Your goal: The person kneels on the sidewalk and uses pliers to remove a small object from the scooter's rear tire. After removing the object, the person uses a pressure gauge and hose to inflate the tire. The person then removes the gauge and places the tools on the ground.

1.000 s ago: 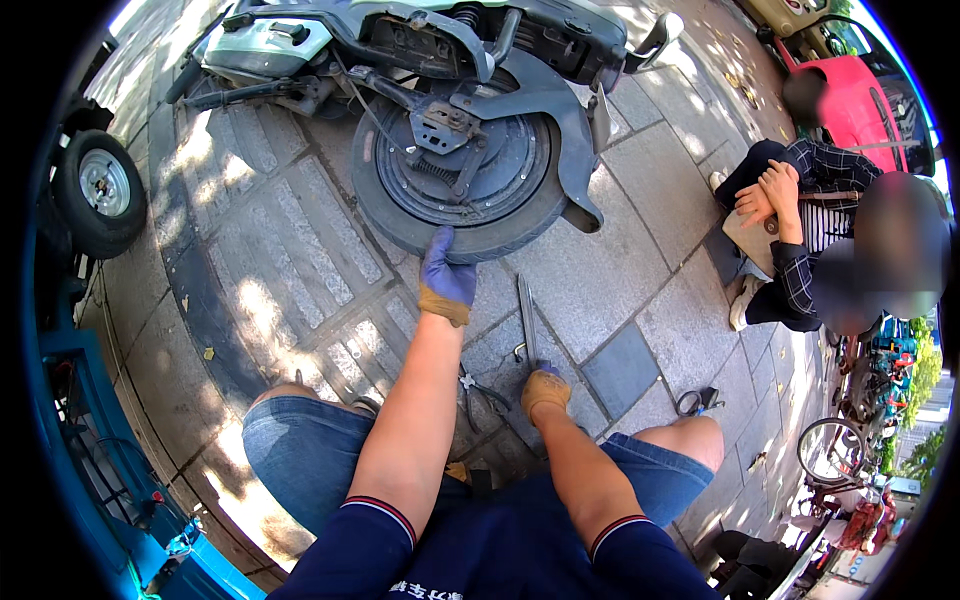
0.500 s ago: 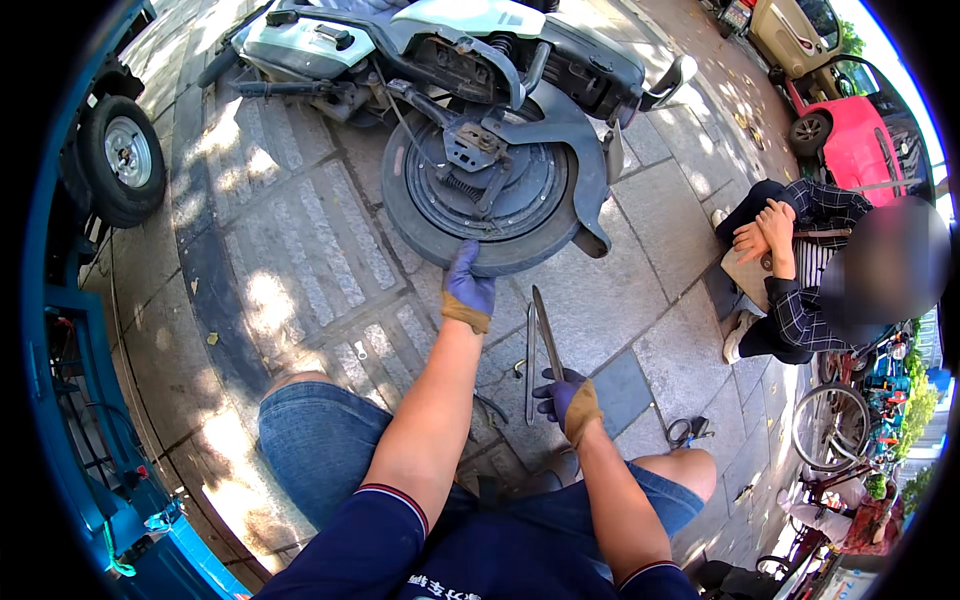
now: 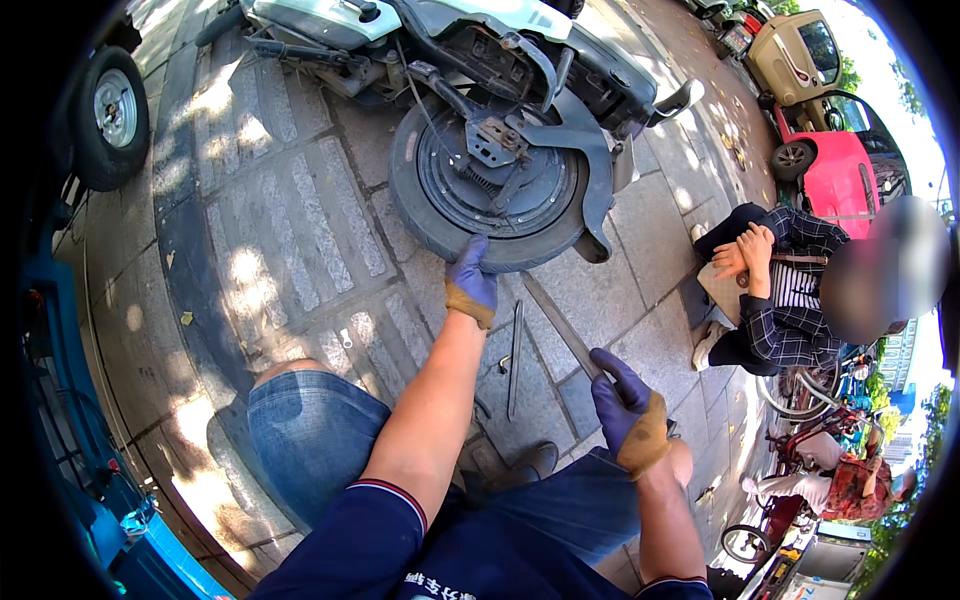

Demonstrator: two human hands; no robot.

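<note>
A pale-and-black scooter (image 3: 455,55) lies on its side on grey paving (image 3: 640,250), cut off at the top. Its wheel (image 3: 430,215) lies flat nearest the person, partly hidden by a dark bracket (image 3: 590,175). The left arm reaches forward; the gloved left hand (image 3: 470,282) grips the wheel's near edge, fingers hidden. The gloved right hand (image 3: 628,412), thumb extended, holds a metal bar (image 3: 562,325), near end hidden. A slimmer lever (image 3: 515,360) lies between the hands.
</note>
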